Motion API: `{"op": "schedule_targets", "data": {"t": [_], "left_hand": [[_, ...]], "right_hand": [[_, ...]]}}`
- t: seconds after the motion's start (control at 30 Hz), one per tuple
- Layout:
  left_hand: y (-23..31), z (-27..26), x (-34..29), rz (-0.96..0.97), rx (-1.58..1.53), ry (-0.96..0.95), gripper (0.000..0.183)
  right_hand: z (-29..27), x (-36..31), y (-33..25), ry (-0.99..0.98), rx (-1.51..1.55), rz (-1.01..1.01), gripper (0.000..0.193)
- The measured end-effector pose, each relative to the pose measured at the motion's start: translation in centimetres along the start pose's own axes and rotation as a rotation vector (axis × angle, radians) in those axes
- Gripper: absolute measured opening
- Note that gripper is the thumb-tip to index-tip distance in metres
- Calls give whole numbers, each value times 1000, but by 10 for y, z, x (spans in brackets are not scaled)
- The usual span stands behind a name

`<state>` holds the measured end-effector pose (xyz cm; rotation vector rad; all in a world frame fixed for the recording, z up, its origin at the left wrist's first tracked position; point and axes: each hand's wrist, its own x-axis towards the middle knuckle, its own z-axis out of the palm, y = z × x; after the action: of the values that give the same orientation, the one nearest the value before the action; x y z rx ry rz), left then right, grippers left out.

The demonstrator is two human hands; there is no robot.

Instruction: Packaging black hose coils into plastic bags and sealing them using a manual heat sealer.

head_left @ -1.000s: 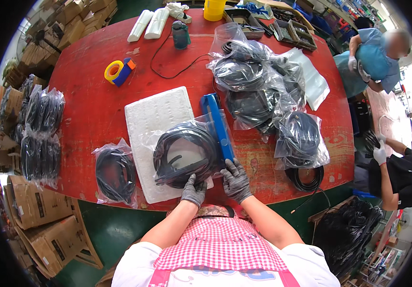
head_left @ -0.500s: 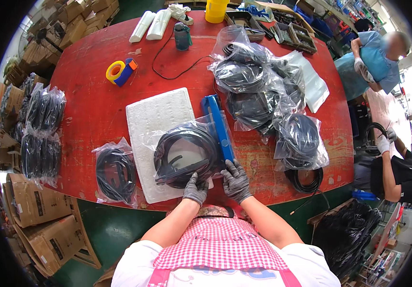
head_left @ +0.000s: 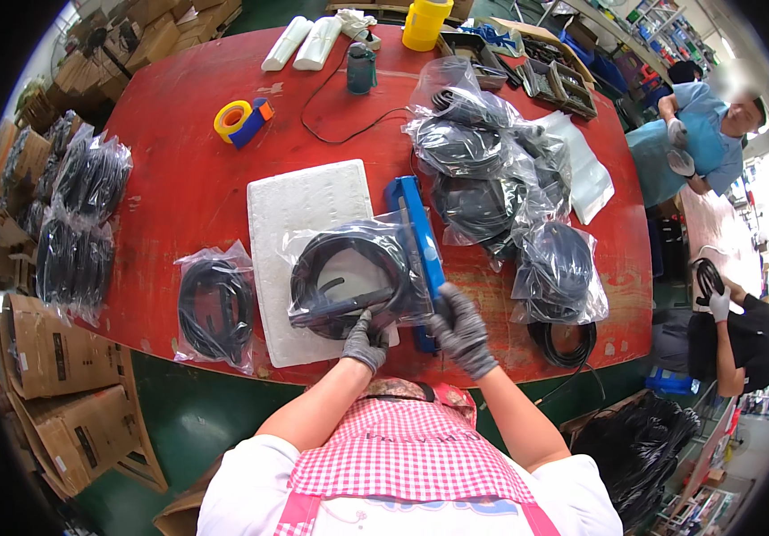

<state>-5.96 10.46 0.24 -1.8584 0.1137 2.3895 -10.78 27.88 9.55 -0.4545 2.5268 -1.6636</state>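
Observation:
A coil of black cable (head_left: 315, 268) lies inside a clear plastic bag (head_left: 384, 234) on a white foam board (head_left: 308, 192). My left hand (head_left: 365, 347) pinches the bag's near edge, thumb on top. The bag's right end reaches across a long blue bar-shaped bag sealer (head_left: 420, 228). At the sealer's near end, my right hand (head_left: 465, 335) holds the tip of its upper bar, which stands apart from the base below. Both hands wear grey gloves.
Another bagged coil (head_left: 215, 308) lies left of the board. Bagged coils (head_left: 465, 147) pile up on the right, above a loose black cable (head_left: 563, 344). Yellow and blue tape rolls (head_left: 234, 119) and a bottle (head_left: 361, 70) stand farther back. Two people work at right.
My right hand has moved slightly right and up, with the sealer's upper bar raised off its base. My left hand stays at the bag's near edge. The whole view has shifted a little.

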Motion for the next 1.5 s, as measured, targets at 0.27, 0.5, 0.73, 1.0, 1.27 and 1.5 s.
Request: {"op": "schedule_targets", "data": {"t": [0.27, 0.5, 0.73, 1.0, 1.27, 1.5], "left_hand": [[33, 0, -19, 337, 146, 21, 19], [160, -3, -44, 1117, 272, -184, 29], [314, -102, -142, 749, 590, -634, 37], [419, -179, -38, 1028, 1183, 224, 46], [365, -127, -92, 1753, 1478, 957, 63], [248, -84, -81, 1556, 2232, 808, 73]], "right_hand": [[-52, 24, -57, 380, 410, -26, 29], [-30, 2, -56, 295, 332, -27, 26], [-27, -4, -62, 290, 208, -39, 22], [-5, -6, -66, 185, 81, 52, 19], [2, -7, -76, 159, -52, 52, 15], [9, -10, -87, 147, -317, -112, 11]]}}
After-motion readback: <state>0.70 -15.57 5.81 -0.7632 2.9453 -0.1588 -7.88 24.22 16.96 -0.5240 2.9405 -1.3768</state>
